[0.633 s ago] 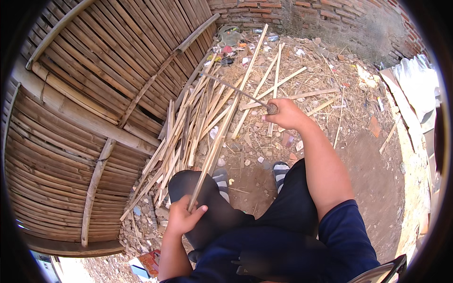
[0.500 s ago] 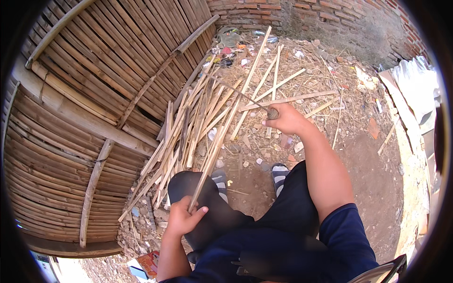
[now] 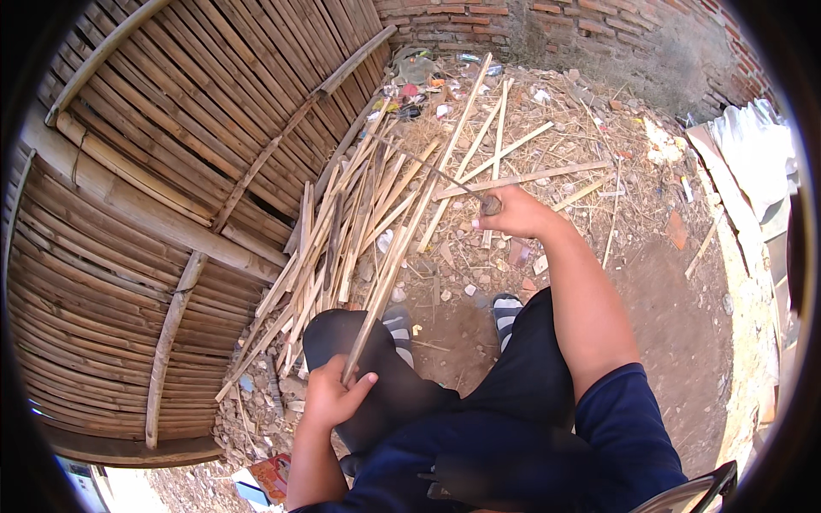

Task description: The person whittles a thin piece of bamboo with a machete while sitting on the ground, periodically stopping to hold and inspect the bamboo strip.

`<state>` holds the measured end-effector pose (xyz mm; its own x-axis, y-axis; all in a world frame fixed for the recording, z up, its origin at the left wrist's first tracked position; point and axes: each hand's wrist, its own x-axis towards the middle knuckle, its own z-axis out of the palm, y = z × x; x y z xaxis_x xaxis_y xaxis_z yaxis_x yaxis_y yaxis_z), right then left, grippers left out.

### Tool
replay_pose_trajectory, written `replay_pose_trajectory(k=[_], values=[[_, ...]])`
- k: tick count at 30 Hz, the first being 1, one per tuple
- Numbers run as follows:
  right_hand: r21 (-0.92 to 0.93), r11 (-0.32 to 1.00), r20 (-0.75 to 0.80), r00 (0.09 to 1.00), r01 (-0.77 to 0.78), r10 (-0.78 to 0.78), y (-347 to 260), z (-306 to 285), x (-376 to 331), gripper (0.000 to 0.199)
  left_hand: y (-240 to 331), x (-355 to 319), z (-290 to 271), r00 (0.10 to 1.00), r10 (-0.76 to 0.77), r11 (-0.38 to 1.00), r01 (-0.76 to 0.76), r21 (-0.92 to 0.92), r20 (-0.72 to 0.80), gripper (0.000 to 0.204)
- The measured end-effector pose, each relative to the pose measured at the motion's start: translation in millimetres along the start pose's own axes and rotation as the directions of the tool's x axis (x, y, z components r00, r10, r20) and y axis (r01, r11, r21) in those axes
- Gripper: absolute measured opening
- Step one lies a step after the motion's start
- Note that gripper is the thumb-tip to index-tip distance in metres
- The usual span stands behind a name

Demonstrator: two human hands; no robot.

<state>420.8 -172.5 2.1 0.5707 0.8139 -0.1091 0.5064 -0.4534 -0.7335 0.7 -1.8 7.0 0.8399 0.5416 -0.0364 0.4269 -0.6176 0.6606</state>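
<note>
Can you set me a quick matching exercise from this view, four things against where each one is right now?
Things:
1. left hand
2. right hand
3. brick wall
4. bamboo panel

Places or states:
a. runs along the top of the view
b. grips the near end of a long bamboo strip
c. stands at the person's left, slats side by side
d. raised over the heap of strips, closed on a dark handle with a thin blade

Pairs: 1-b, 2-d, 3-a, 4-c
</note>
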Motion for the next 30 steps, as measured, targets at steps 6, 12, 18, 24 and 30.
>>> replay_pose_trajectory(k=[6, 12, 18, 24, 30], values=[[-0.136, 0.989, 0.1, 0.994, 0.052, -0.039, -10.4, 2.5, -12.5, 0.069, 2.1, 3.3, 2.9, 1.0, -0.004, 1.0, 0.004, -0.007, 0.01, 0.032], [-0.287, 0.908, 0.46, 0.875, 0.305, -0.148, -64.5, 44.8, -26.3, 0.063, -1.3, -0.2, 1.4, 0.998, -0.051, 0.998, 0.05, 0.043, 0.037, 0.036], [-0.181, 0.969, 0.21, 0.969, 0.165, -0.126, -15.3, 12.2, -2.9, 0.054, 1.1, -1.2, -1.7, 1.0, -0.019, 0.999, 0.018, 0.048, 0.021, 0.037], [-0.012, 0.998, -0.19, 0.98, -0.056, 0.053, 22.0, -10.0, -5.0, 0.064, 0.3, 1.9, 1.3, 1.0, 0.009, 1.0, -0.009, 0.0, 0.012, 0.033], [-0.228, 0.949, 0.244, 0.956, 0.217, -0.16, -38.5, 24.6, -29.5, 0.053, -2.7, 3.0, 4.1, 1.0, 0.009, 0.999, -0.008, -0.042, 0.022, 0.031]])
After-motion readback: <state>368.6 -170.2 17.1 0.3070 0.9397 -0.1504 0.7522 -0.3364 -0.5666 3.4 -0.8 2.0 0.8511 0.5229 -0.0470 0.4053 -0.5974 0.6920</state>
